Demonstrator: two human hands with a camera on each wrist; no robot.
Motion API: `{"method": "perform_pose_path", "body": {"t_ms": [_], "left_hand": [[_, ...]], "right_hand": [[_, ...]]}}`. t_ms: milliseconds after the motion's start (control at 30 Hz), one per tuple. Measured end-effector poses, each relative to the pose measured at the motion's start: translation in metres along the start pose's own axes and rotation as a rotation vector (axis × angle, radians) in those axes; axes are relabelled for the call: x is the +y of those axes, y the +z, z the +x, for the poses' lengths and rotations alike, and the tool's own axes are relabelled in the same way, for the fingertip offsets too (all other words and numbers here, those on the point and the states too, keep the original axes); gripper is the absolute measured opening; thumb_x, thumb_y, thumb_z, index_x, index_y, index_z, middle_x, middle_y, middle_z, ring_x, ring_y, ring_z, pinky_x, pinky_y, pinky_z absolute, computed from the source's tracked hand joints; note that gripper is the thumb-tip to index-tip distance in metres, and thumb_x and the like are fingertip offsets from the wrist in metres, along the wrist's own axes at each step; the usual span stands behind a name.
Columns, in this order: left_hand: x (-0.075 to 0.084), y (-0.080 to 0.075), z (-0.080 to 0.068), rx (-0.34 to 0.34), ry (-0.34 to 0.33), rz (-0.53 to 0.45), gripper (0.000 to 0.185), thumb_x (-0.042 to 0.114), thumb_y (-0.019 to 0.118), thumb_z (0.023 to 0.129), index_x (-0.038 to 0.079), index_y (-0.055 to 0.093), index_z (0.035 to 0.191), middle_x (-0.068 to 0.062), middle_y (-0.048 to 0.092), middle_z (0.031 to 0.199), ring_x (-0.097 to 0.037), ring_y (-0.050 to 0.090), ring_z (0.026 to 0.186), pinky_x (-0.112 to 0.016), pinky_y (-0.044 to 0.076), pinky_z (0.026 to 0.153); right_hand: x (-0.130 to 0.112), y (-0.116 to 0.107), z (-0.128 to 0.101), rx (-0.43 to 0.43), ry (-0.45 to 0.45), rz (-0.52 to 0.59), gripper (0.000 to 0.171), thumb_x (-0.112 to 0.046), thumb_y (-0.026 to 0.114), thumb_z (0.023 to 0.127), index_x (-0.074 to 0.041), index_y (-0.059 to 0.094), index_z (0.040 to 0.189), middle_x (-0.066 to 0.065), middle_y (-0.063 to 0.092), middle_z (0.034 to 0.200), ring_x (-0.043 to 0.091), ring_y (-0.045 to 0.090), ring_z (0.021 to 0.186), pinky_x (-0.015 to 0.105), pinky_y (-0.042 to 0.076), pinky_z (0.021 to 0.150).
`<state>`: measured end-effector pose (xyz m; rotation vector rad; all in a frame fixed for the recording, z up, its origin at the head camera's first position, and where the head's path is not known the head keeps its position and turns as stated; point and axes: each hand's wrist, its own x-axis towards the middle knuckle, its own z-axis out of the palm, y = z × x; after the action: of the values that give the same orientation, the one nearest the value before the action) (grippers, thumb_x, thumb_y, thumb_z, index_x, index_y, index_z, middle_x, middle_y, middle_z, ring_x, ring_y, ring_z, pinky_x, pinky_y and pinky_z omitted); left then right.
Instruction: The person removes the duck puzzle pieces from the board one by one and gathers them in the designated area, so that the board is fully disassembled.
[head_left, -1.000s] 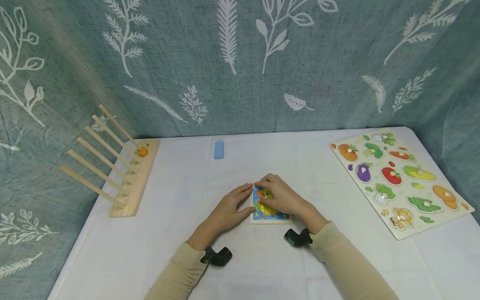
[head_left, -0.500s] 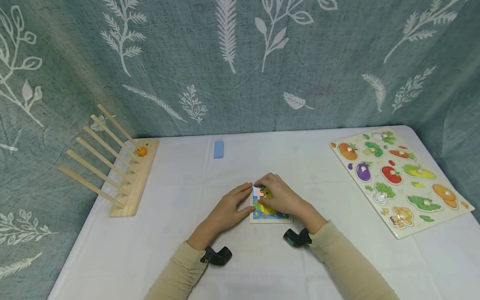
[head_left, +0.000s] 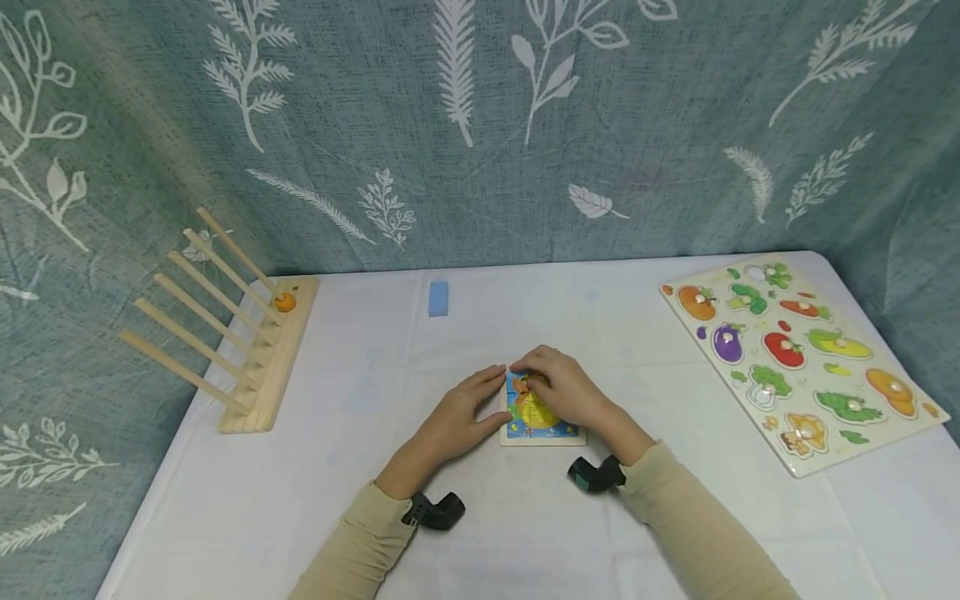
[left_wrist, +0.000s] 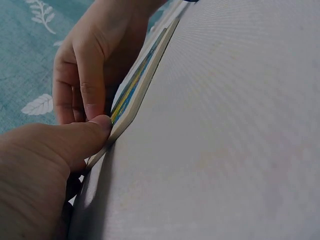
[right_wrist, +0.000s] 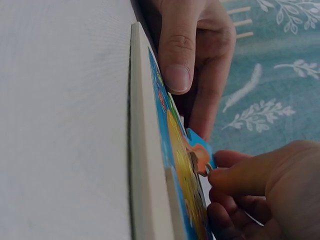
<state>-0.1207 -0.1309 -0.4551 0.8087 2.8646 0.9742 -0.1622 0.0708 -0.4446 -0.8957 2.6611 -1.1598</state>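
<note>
White tablecloth [head_left: 330, 500]: under my square wooden puzzle [head_left: 543, 442]
Right hand [head_left: 567, 386]: pinching a tilted blue-orange piece [right_wrist: 200, 151]
Left hand [head_left: 459, 419]: unclenched, touching the puzzle
Yellow duck [head_left: 538, 415]: now more uncovered; piece seemingly unseated

Picture puzzle [head_left: 534, 418]: yellow figure on blue ground, green and orange touches, pale wood border. Puzzle piece [right_wrist: 201, 154], at the puzzle: blue and orange. Right of puzzle: vegetable board [head_left: 813, 379], cream, printed orange, purple, red, yellow and green. Left of puzzle: peg rack [head_left: 281, 367], plain pale wood; bead [head_left: 285, 302], orange. Beyond puzzle: block [head_left: 438, 298], light blue; curtain [head_left: 495, 200], grey-teal, white leaf sprigs. Under puzzle: cloth [head_left: 360, 333], white. Nearer side of puzzle: sleeves [head_left: 352, 542], beige.
</note>
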Motion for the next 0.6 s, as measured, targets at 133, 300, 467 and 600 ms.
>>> {"method": "perform_pose_path", "body": {"t_ms": [133,300,467,600], "left_hand": [[-0.0006,0.0006,0.0002,-0.002,0.000,0.004,0.061,0.034,0.062,0.084,0.003,0.043,0.132,-0.008,0.040,0.139,-0.023,0.036,0.129,-0.037,0.035,0.105],[-0.0005,0.0010,0.0009,-0.001,-0.006,0.012,0.061,0.035,0.062,0.084,0.003,0.044,0.132,-0.009,0.040,0.139,-0.023,0.037,0.129,-0.037,0.034,0.106],[0.0001,0.0009,0.0011,-0.005,-0.012,0.010,0.061,0.035,0.062,0.084,0.003,0.044,0.132,-0.008,0.040,0.139,-0.023,0.036,0.129,-0.037,0.034,0.106],[0.0003,0.0008,0.0010,-0.005,-0.009,0.006,0.061,0.034,0.062,0.083,0.002,0.044,0.132,-0.008,0.040,0.139,-0.023,0.036,0.129,-0.037,0.034,0.106]], "right_hand": [[0.0008,0.0003,0.0002,0.039,0.010,0.006,0.023,-0.005,0.058,0.086,-0.011,0.065,0.107,0.000,0.059,0.104,0.012,0.057,0.094,0.027,0.051,0.081],[0.0002,-0.0003,0.0005,0.065,0.039,0.017,0.022,-0.006,0.059,0.086,-0.011,0.067,0.105,-0.002,0.061,0.101,0.011,0.058,0.093,0.027,0.052,0.080],[0.0013,-0.0002,0.0004,0.078,0.037,0.014,0.021,-0.006,0.059,0.086,-0.011,0.068,0.104,-0.002,0.062,0.099,0.011,0.059,0.093,0.027,0.052,0.079],[0.0020,-0.0003,0.0006,0.078,0.035,0.016,0.020,-0.007,0.059,0.086,-0.011,0.068,0.104,-0.002,0.062,0.098,0.011,0.059,0.092,0.025,0.052,0.079]]}}
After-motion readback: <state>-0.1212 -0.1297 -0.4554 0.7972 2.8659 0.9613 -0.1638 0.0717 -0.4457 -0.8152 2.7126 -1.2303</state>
